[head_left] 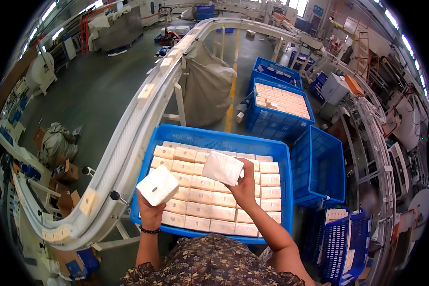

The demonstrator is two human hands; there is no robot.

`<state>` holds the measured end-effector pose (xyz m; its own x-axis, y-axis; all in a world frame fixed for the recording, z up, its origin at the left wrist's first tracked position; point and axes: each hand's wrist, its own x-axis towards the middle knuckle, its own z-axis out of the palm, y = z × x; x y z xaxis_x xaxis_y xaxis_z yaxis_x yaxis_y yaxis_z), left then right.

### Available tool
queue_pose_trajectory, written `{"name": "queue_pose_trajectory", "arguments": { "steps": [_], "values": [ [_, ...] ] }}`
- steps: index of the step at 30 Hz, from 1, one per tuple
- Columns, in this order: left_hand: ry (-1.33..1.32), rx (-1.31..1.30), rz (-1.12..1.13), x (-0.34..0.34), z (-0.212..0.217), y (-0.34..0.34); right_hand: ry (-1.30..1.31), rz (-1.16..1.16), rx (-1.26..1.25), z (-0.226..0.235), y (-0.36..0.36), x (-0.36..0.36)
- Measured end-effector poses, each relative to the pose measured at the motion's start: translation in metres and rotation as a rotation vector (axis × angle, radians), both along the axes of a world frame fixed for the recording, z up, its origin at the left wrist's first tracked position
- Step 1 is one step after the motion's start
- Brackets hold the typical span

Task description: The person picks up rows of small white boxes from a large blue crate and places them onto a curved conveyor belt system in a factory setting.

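My left hand (150, 217) grips a white, film-wrapped tissue pack (159, 187) from below, over the left side of a large blue crate (219, 137). A small dark mark shows on the pack's upper face. Held up over the crate's middle is another white tissue pack (222, 168), with the fingers of my right hand (245, 186) closed around its right end. Beneath both hands, close rows of similar tissue packs (198, 196) fill the crate. The two held packs hide part of these rows.
A curved conveyor (124, 138) runs along the crate's left side, carrying spaced tissue packs (146, 93). Beyond the crate stands another blue crate (271, 119) full of packs. An open blue crate (319, 167) adjoins on the right, with smaller blue baskets (336, 243) nearer me.
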<state>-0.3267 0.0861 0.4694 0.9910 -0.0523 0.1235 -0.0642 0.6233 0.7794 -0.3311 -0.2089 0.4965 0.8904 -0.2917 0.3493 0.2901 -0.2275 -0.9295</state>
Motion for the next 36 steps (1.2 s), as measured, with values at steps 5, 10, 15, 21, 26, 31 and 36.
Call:
{"name": "queue_pose_trajectory", "arguments": {
  "steps": [5,10,15,21,26,31,36],
  "values": [
    [-0.021,0.021,0.011,0.02,0.013,0.059,-0.084,0.026,-0.023,-0.006,0.063,0.026],
    [-0.091,0.059,0.22,0.026,-0.005,0.129,-0.218,0.103,-0.538,0.011,0.134,0.066],
    [-0.168,-0.007,0.404,0.01,-0.014,0.186,-0.395,0.269,-0.846,0.031,0.23,0.145],
    [-0.267,0.125,0.588,-0.022,-0.014,0.237,-0.628,0.12,-1.298,0.03,0.292,0.256],
    [-0.284,0.062,0.638,-0.047,-0.017,0.272,-0.466,0.247,-1.573,0.015,0.325,0.28],
    [-0.055,-0.215,0.611,-0.066,-0.028,0.281,-0.479,0.799,-1.521,-0.003,0.399,0.214],
    [0.047,-0.84,0.281,-0.027,0.022,0.254,-0.325,0.987,-1.355,-0.004,0.385,0.2]
  ]
}}
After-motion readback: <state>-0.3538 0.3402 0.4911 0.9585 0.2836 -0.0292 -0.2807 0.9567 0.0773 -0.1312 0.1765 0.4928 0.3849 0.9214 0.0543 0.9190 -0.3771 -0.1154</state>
